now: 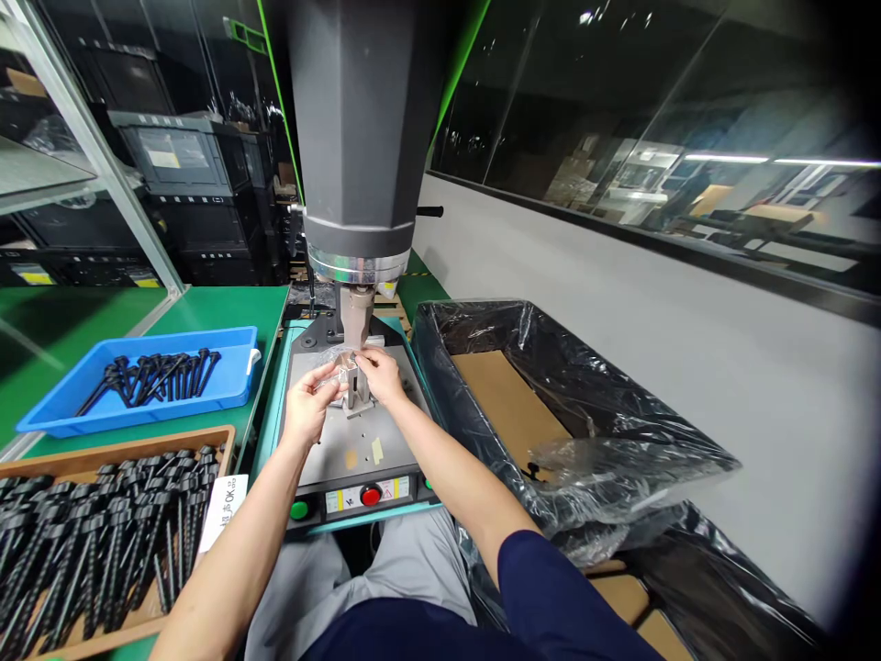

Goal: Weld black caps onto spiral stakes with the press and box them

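Both of my hands work at a small metal fixture (357, 393) on the grey machine plate, under the tapered metal horn (356, 317) of a press. From the left, my left hand (311, 400) reaches to the fixture's top, thumb and fingers closed towards each other. What lies between them is too small to make out. My right hand (381, 375) comes from the other side, its fingertips pinched at the fixture's top, just below the horn. Something clear and shiny, like plastic film (333, 354), shows behind the left fingers.
On the left, a blue tray (69, 424) holds several black stemmed parts, and a wooden box (230, 445) holds many more. A green button (298, 509) and red button (371, 496) sit on the machine's front. A box lined with black plastic (474, 441) stands right.
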Tool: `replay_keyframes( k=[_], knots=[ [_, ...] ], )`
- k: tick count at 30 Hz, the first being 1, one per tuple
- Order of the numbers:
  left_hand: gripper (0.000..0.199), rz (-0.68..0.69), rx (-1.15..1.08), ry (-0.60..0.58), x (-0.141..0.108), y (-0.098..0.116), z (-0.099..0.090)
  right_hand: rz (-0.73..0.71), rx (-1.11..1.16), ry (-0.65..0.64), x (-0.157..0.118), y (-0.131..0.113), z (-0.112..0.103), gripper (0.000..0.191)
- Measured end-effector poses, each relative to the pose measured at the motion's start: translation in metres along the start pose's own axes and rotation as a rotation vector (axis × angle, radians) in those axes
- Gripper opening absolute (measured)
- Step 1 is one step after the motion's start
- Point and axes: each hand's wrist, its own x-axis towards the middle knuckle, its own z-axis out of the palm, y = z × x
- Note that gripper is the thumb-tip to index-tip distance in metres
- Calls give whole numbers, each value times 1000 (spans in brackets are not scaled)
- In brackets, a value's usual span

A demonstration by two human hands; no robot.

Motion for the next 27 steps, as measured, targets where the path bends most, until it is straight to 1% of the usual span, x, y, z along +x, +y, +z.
replay_keyframes(
  k=[2, 4, 6, 7, 9, 11, 14, 16, 19, 23, 27],
  knots=[
    [57, 21, 42, 0, 0, -2, -3, 58, 148, 72, -4, 2, 1, 13],
    [54, 50, 100, -6, -1, -4, -6, 203, 342, 151, -5, 3, 1, 16],
    [49, 76, 179, -27, -2, -6, -8, 388, 539, 207, -2, 3, 0, 17],
    [47, 84, 219, -39, -3, -6, -8, 465, 617, 222, 1, 3, -1, 19],
    [45, 88, 273, -56, -3, -6, -9, 562, 694, 235, 8, 0, -3, 27],
    [44, 86, 278, -61, -3, -6, -9, 587, 691, 244, 14, -1, -5, 29],
    [44, 79, 258, -53, -4, -5, -7, 572, 657, 278, 20, -1, -5, 33],
    [45, 73, 253, -52, -5, -4, -7, 570, 647, 302, 21, 1, -5, 37],
    [49, 74, 258, -66, -7, -4, -8, 570, 640, 309, 19, 3, -5, 39],
    [61, 70, 255, -88, -13, -8, -13, 573, 626, 302, 15, 2, -7, 37],
    [78, 20, 210, -107, -18, -12, -16, 589, 599, 305, 14, -2, -8, 36]
  ],
)
